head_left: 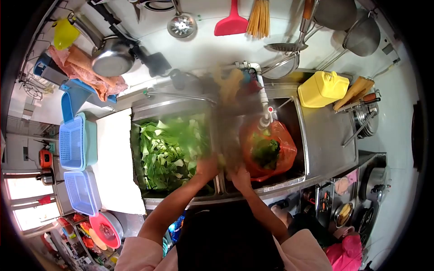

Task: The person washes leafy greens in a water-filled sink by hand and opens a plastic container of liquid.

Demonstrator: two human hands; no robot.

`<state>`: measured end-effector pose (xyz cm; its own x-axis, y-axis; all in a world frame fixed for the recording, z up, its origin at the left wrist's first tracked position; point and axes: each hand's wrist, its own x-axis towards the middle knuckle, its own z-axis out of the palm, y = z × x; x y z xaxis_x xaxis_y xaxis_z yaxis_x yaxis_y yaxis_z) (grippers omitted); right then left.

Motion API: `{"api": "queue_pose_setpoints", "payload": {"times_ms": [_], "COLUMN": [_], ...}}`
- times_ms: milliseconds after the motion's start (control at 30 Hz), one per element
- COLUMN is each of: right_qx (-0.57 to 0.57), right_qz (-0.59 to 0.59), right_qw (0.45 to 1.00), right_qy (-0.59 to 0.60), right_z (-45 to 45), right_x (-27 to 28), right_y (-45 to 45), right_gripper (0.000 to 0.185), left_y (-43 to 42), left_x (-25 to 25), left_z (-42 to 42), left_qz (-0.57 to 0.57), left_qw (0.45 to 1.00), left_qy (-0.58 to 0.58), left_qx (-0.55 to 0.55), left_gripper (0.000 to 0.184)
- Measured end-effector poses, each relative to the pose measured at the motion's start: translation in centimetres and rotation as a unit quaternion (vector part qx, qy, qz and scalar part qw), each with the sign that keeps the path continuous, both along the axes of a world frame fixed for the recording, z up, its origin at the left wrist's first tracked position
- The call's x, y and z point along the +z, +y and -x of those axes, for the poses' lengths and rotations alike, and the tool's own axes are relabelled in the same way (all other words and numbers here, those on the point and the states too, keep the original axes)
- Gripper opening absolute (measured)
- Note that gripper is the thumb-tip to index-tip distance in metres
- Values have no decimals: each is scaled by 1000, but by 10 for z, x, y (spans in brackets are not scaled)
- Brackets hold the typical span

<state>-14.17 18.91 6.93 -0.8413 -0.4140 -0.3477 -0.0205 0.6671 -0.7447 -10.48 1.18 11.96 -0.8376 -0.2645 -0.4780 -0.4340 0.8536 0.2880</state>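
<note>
My left hand (207, 167) is over the right edge of the left sink basin, close to the divider. Its fingers are smeared by a blur in the middle of the view, and a small pale-green patch shows beside them. Torn leafy greens (162, 156) with pale stems, like bok choy, fill that basin. My right hand (239, 178) is at the left side of the right basin, beside an orange-red plastic bag (285, 151). Dark green leaves (266, 153) lie in the bag. The right fingertips are blurred too, so any grip is hidden.
A faucet (264, 119) hangs over the right basin. Left of the sink are a white board (113, 158) and blue baskets (72, 144). A yellow jug (323, 89) stands back right. Utensils hang on the wall. Another person in pink (346, 253) is at lower right.
</note>
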Motion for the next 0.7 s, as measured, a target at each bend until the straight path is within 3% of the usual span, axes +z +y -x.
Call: {"api": "queue_pose_setpoints", "payload": {"times_ms": [100, 200, 267, 367, 700], "right_qx": [57, 74, 46, 36, 65], "right_qz": [-11, -96, -48, -58, -145], "right_qw": [996, 992, 993, 993, 985], "right_qy": [74, 16, 97, 93, 70], "right_z": [-6, -11, -22, -34, -41], "right_x": [12, 54, 44, 32, 34], "right_y": [-1, -14, -17, -21, -19], "right_gripper": [36, 38, 41, 41, 34], "left_y": [2, 0, -2, -6, -7], "left_x": [14, 14, 13, 7, -15], "left_z": [17, 21, 19, 15, 12], "left_qz": [15, 9, 0, -8, -66], "left_qw": [998, 997, 997, 996, 997], "left_qy": [-46, -65, -60, -15, -25], "left_qx": [-44, -34, -45, -82, -39], "left_gripper": [66, 74, 77, 75, 64]}}
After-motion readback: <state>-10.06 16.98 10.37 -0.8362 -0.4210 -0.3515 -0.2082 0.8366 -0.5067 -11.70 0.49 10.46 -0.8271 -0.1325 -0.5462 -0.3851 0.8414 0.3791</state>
